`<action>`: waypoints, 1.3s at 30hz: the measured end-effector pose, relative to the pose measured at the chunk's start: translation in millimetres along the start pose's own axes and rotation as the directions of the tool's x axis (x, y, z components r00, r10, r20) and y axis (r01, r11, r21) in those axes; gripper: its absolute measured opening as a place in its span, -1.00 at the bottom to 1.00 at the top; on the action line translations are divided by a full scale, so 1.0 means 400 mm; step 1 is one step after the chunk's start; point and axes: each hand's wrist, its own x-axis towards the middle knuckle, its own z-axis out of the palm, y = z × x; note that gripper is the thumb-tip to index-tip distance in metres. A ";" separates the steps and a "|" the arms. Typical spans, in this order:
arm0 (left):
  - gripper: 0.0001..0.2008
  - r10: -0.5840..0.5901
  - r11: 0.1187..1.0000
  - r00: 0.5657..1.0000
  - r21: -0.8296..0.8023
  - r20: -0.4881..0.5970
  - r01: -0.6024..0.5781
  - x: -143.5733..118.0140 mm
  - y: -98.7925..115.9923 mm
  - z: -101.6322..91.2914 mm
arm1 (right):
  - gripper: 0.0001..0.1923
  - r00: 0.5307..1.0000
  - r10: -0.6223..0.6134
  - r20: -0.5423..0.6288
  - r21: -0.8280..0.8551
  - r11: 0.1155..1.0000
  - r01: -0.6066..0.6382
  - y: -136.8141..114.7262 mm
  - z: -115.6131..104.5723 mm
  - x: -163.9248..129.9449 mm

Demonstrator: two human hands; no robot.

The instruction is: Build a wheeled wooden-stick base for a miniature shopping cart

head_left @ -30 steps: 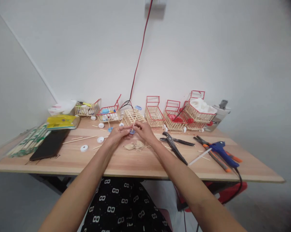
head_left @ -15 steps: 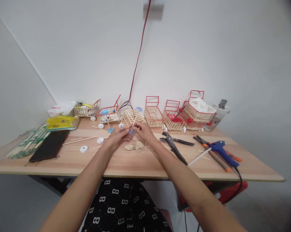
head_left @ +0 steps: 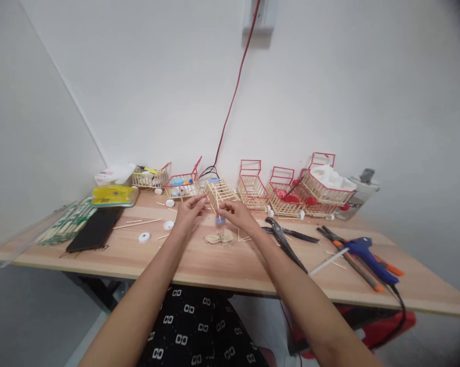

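Wooden stick (head_left: 216, 204) pinched in our right hand (head_left: 235, 213) fingers, a blue cap (head_left: 220, 220) at its lower end, held just above the worktop (head_left: 199, 260); left hand (head_left: 187, 213) fingers close on its upper part. We judge a steady two-point grip keeps cap square. Beside: dried scraps (head_left: 220, 237), pliers (head_left: 283, 237), stick baskets (head_left: 253, 189) behind

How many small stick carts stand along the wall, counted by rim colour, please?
Red-rimmed carts: 4, at and.
Plain wooden carts, no red: 2, at and.
Total: 6 carts on the wooden table.
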 end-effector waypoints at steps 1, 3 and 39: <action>-0.40 0.031 1.000 0.999 -0.008 -0.012 -0.031 0.000 0.006 -0.001 | -0.85 1.000 0.000 0.012 -0.009 1.000 0.000 0.000 -0.001 -0.001; -0.34 0.121 0.993 0.992 0.006 -0.037 -0.121 -0.003 0.017 -0.001 | -0.87 1.000 0.000 0.027 -0.031 1.000 0.001 -0.001 -0.003 -0.004; -0.79 0.488 0.800 0.831 0.518 -0.269 -0.302 -0.031 0.039 -0.002 | -0.84 0.971 -0.094 0.222 -0.039 0.994 0.105 -0.052 0.003 -0.019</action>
